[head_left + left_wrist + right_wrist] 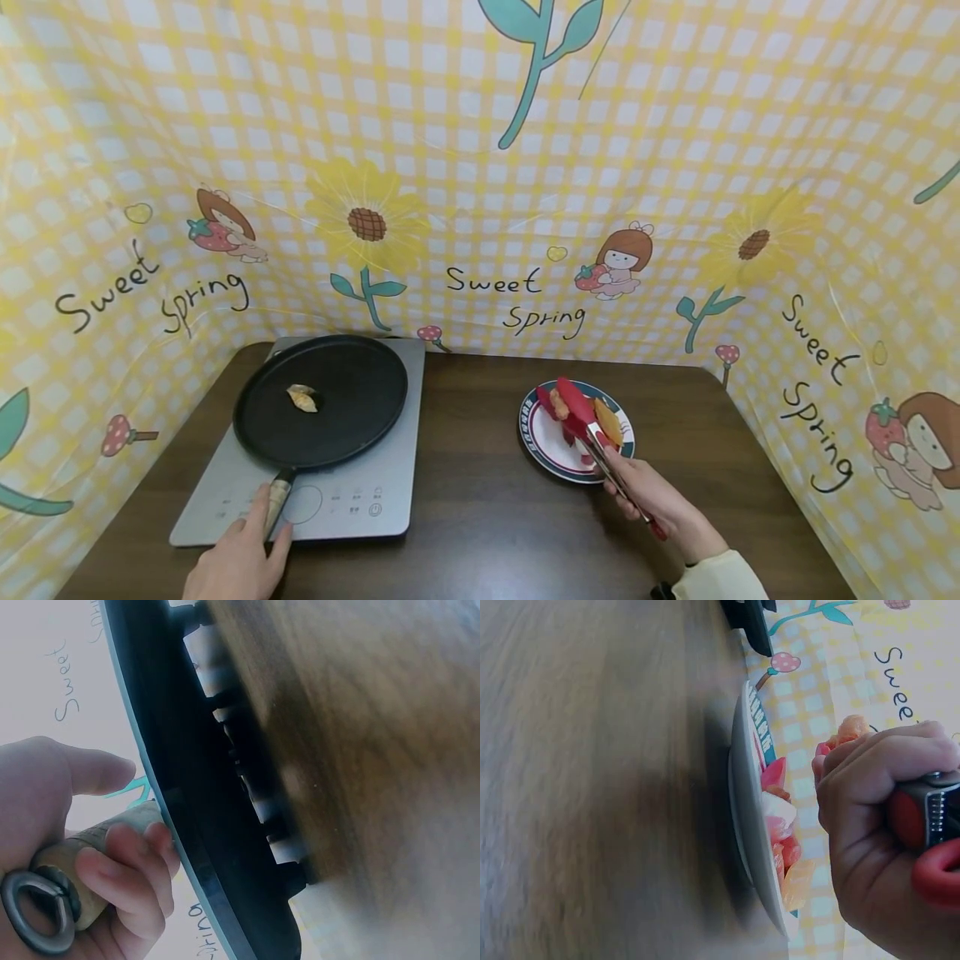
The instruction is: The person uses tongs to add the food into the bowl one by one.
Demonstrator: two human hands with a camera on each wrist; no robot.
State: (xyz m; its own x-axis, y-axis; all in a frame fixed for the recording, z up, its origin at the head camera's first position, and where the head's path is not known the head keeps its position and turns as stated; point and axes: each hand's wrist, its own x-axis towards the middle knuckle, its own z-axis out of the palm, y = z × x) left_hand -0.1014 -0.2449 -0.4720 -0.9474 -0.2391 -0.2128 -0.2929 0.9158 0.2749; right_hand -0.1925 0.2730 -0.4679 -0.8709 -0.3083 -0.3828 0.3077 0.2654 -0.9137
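One flat pan (330,437), round, matte black, low-rimmed, at the left of the head frame. Its handle (279,493), tubular and wood-toned, points to the lower left; the left hand (238,557) holds it, fingers curled round. On the pan, left of its middle, one small folded morsel (303,398), pale with browned patches.

One cooktop (352,521), a silver-grey rectangular slab under the pan; control symbols too small for me to read.

One pair of tongs (597,438), shiny metal arms, glossy red heads, right of centre. The right hand (651,492) grips the arms; the heads stand narrowly apart with an orange-brown lump (558,407) between them, over the plate.

One plate (528,446), round, white, dark patterned rim, bearing red, white and orange pieces; its rim characters I cannot make out.

One table (480,508), brown, wood-grained.

One cloth (450,200), creased, yellow-and-white check, sunflowers and strawberry-holding figures, lettered "Sweet Spring" at left, centre and right.

Left wrist view alone: a metal ring (15,919) at the handle's end; stubby dark feet (291,880) beneath the cooktop.

Right wrist view alone: the rounded red loop (930,881) at the tongs' rear; the plate's shallow profile.
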